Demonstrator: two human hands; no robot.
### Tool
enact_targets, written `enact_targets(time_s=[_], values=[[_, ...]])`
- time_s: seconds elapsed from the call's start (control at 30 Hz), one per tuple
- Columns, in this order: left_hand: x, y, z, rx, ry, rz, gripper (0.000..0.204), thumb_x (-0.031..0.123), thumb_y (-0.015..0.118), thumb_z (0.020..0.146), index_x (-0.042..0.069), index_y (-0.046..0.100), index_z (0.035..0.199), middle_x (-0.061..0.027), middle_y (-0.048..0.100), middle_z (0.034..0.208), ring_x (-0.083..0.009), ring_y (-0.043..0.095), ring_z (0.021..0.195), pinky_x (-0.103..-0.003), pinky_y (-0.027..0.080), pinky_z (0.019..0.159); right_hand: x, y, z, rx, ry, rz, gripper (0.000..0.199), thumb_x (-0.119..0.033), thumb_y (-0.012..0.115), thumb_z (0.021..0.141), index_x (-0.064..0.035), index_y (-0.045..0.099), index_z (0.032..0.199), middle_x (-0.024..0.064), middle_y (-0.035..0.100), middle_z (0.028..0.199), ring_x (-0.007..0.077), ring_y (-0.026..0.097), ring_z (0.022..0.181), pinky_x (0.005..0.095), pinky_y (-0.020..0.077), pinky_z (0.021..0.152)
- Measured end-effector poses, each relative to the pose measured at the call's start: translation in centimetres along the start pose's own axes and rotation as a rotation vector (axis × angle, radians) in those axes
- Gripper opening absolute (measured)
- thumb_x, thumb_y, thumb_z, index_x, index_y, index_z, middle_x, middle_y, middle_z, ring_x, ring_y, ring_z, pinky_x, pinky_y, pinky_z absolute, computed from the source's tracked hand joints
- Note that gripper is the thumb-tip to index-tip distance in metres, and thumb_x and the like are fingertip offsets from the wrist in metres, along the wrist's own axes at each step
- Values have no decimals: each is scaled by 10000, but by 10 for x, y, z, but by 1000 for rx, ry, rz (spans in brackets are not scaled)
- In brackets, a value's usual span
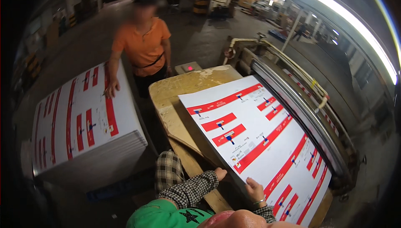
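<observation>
A large white printed sheet (267, 140) with red bands and small blue marks lies slanted on a worn wooden table (179, 90). My left hand (219, 173), in a checked sleeve, grips the sheet's near left corner edge. My right hand (255, 189), with a band on its wrist, holds the same near edge a little further right, fingers on top of the sheet. The sheet's far side lies against the long metal roller (300, 111) of a machine.
A tall stack of the same printed sheets (83, 123) stands to the left. A person in an orange shirt (143, 44) stands behind the table with a hand (111, 89) on that stack. Beyond lies a factory floor with machines and pallets.
</observation>
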State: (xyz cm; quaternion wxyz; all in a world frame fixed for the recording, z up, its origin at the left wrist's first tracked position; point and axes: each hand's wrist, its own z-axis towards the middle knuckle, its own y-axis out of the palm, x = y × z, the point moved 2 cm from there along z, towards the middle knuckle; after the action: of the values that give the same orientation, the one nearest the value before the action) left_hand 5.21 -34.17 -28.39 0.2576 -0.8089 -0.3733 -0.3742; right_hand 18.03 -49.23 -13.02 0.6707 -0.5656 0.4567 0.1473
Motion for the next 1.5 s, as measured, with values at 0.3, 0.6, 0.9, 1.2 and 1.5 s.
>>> enact_targets(time_s=[0.3, 0.6, 0.9, 1.2, 1.5], values=[[7, 7, -5, -376, -100, -636, 377, 279, 568, 854, -61, 544, 1015, -39, 501, 651, -160, 558, 566, -345, 563, 634, 55, 2, 39, -161, 110, -67, 269, -147, 691, 703, 13, 654, 915, 159, 656, 966, 241, 629, 865, 307, 480, 767], [11, 6, -8, -495, -11, -531, 378, 247, 582, 858, 31, 520, 1162, -75, 608, 997, -166, 599, 749, -341, 544, 705, 42, 38, 29, -63, -211, -663, 747, -298, 786, 579, 23, 489, 1185, 295, 437, 1238, 415, 414, 1160, 431, 375, 951], [21, -10, -23, -703, -40, -663, 376, 204, 649, 781, 11, 576, 1095, -118, 603, 1064, -176, 577, 938, -309, 478, 748, 11, -15, 39, -228, 29, -167, 379, -120, 596, 692, 36, 618, 1037, 229, 640, 935, 251, 636, 859, 336, 498, 735], [12, -4, -8, -97, -102, 192, 320, 239, 541, 797, -45, 615, 924, -211, 610, 969, -267, 602, 893, -349, 462, 760, -22, -27, 10, 25, -20, -22, 351, -40, 571, 684, 56, 629, 1016, 35, 606, 675, 49, 480, 580, 204, 408, 545], [9, 6, -4, -95, -64, -139, 445, 283, 585, 824, -132, 564, 983, -264, 605, 979, -308, 620, 902, -372, 530, 724, 59, 7, 27, -91, 6, -58, 322, -113, 623, 635, 36, 660, 918, 162, 666, 918, 177, 614, 757, 291, 484, 703]])
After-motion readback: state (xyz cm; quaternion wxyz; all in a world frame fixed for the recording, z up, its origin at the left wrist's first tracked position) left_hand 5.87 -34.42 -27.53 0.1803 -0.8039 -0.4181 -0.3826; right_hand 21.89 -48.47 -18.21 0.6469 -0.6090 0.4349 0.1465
